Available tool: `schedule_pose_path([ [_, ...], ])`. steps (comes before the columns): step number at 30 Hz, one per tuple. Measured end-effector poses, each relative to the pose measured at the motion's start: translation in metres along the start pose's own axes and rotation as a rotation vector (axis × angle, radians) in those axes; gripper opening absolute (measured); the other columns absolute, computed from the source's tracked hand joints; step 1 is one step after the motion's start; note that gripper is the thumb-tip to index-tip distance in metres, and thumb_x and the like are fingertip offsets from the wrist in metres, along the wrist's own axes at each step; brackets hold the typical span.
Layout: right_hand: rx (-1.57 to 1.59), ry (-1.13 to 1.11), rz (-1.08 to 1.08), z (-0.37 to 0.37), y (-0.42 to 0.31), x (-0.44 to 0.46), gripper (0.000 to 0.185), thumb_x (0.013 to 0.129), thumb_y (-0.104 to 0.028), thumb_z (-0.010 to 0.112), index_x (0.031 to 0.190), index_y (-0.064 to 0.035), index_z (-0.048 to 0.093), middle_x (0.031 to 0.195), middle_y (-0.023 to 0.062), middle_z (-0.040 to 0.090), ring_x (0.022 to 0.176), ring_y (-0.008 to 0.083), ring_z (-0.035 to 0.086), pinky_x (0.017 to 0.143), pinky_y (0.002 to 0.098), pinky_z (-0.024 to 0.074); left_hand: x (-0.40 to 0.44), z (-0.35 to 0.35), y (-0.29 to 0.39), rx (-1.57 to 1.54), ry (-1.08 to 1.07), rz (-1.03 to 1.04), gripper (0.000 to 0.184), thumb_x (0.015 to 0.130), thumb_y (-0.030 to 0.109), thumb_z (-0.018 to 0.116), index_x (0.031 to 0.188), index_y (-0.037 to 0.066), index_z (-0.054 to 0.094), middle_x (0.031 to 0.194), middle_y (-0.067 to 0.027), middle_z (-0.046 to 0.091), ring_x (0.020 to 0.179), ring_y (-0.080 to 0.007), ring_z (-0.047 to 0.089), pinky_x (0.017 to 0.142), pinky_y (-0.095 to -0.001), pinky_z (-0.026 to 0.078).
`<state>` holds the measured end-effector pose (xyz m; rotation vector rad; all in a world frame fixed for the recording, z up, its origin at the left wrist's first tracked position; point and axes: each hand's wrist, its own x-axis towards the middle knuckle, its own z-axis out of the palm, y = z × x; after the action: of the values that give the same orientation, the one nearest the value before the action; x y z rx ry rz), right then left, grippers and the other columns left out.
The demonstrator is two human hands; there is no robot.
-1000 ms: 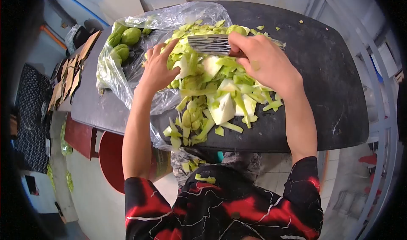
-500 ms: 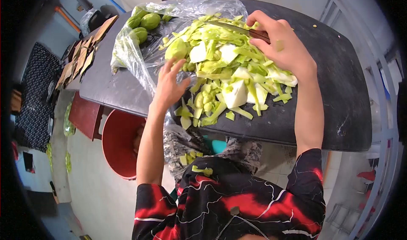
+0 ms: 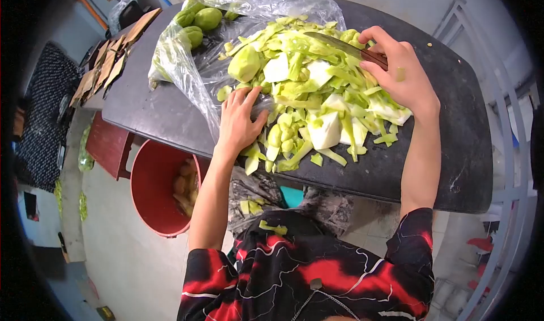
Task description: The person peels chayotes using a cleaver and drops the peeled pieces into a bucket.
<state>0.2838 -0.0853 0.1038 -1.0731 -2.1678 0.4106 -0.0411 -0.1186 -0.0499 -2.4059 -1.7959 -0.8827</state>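
Note:
My right hand [image 3: 403,74] is closed around the brown handle of a knife [image 3: 334,42], its blade pointing left over a heap of pale green peelings [image 3: 309,101]. At the heap's left edge lies my left hand [image 3: 241,119], fingers apart and holding nothing; the fingertips reach the peelings and crumpled clear plastic. Just beyond those fingertips sits a peeled chayote [image 3: 244,64]. White cut chunks [image 3: 324,131] lie among the peelings. At the far left, several unpeeled chayotes [image 3: 208,18] rest in a clear plastic bag [image 3: 180,66].
All this is on a dark table [image 3: 459,111] with a rounded edge. Below its left side stands a red bucket [image 3: 153,193] with pale pieces inside, beside a red stool [image 3: 110,145]. Flattened cardboard [image 3: 107,66] lies further left. Peel scraps [image 3: 252,206] rest on my lap.
My left hand has come down onto the heap's near left edge. My right hand keeps the knife over the heap. The view has shifted slightly, showing more of the bucket's inside.

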Motion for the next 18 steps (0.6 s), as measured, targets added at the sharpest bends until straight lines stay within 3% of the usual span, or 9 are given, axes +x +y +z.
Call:
schedule_pose_path([
  [18, -0.031, -0.041, 0.079, -0.008, -0.011, 0.007, 0.030, 0.086, 0.005, 0.065, 0.113, 0.0005, 0.052, 0.095, 0.0242, 0.070, 0.100, 0.0341, 0.071, 0.086, 0.0365, 0.0569, 0.003, -0.004, 0.001, -0.053, 0.002, -0.019, 0.056, 0.079, 0.023, 0.073, 0.131, 0.007, 0.058, 0.126, -0.0141, 0.057, 0.124, -0.0329, 0.049, 0.105, -0.0463, 0.037],
])
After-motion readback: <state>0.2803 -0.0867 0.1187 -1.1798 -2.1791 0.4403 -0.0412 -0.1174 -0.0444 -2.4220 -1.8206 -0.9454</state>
